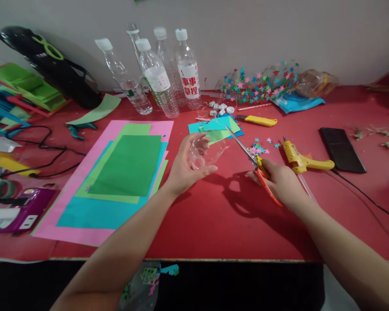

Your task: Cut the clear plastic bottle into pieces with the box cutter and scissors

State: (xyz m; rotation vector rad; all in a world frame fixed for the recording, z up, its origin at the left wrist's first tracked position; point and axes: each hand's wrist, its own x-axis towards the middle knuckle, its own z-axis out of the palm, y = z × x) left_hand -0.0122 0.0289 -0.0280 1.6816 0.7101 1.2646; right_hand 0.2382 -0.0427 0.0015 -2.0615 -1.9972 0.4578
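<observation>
My left hand is curled around a clear plastic bottle piece, which looks like a cut-off top with its neck near my palm. To its right, my right hand grips scissors with orange and yellow handles. The scissor blades point up and left, just beside the clear piece; whether they touch it I cannot tell. Beyond both hands lie blue and green paper scraps. Small paper stars are scattered near the scissors.
Several clear bottles stand at the back. Stacked colored paper lies left. A yellow glue gun, a black phone and a yellow utility knife lie right. A purple device with cables sits far left.
</observation>
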